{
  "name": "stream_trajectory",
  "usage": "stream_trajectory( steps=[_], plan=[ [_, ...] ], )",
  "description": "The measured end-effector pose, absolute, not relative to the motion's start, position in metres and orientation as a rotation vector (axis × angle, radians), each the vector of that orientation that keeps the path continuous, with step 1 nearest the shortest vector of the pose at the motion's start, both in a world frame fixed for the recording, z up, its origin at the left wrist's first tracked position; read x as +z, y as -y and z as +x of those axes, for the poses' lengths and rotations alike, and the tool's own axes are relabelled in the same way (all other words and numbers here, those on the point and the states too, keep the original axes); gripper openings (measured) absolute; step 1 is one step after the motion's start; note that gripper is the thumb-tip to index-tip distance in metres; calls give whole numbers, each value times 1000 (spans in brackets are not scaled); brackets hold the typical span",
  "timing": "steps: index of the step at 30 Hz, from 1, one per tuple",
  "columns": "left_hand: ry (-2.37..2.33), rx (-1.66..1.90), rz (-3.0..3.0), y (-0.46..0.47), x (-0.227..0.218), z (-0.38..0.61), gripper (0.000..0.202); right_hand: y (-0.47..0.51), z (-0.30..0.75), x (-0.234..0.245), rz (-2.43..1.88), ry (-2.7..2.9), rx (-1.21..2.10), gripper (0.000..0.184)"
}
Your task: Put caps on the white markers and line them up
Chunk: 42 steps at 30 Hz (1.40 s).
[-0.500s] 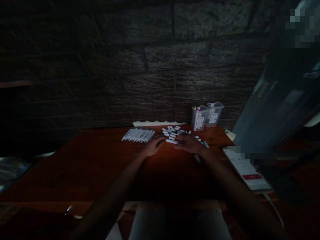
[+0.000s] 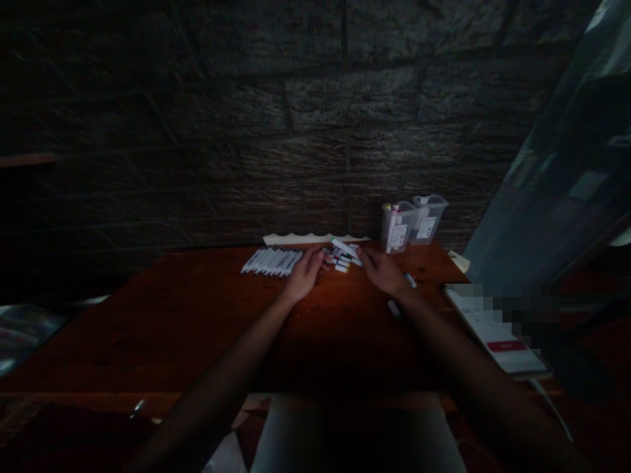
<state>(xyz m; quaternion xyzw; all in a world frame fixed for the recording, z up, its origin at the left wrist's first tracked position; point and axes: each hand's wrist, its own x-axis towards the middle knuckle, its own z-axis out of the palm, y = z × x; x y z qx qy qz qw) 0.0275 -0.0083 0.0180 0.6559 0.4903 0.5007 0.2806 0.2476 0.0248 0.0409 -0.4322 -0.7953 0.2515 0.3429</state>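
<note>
My right hand [image 2: 383, 270] grips a white marker [image 2: 344, 247] with a green end. The marker slants up to the left, raised over a loose pile of short white pieces with coloured ends [image 2: 342, 265], which look like markers or their caps. My left hand [image 2: 304, 272] is at the pile's left side, fingers loosely curved and apart, with nothing visible held. Just left of it, a row of white markers with dark ends [image 2: 269, 261] lies side by side on the wooden table [image 2: 197, 315].
Two clear plastic boxes, a nearer one [image 2: 396, 230] with markers inside and another one [image 2: 428, 220], stand at the back right by the stone wall [image 2: 315, 157]. Single marker pieces [image 2: 393, 309] lie by my right forearm. A phone [image 2: 497, 335] with a cable lies at right.
My right hand has lifted the white marker, which lay level before my hands, and now tilts it over the pile. My hands have drawn slightly apart. The view has shifted a little.
</note>
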Motion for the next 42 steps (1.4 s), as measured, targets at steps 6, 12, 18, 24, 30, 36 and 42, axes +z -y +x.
stream_trajectory(
  steps=[6, 12, 18, 24, 30, 36, 42],
  plan=[
    [-1202, 1397, 1520, 13, 32, 29, 43, -18, 237, 39, -1193, 2018, 1030, 57],
    [-1228, 1478, 1434, 9, 31, 20, 43, -33, 253, 36, -1055, 1870, 1353, 35],
    [-1357, 1114, 1723, 8, 26, 8, 46, -41, 259, 27, -892, 2084, 1242, 27],
    [-1542, 905, 2385, -1, 21, -6, 35, -44, 250, 22, -777, 2116, 1168, 25],
    [-1511, 626, 2430, 7, 22, 3, 41, -33, 270, 42, -993, 2269, 831, 31],
    [-1596, 720, 2369, 14, 26, 7, 44, 25, 320, 47, -1319, 2466, 538, 37],
    [-1470, 808, 2367, 19, 27, 14, 40, 25, 324, 43, -1223, 2345, 742, 25]
  ],
)
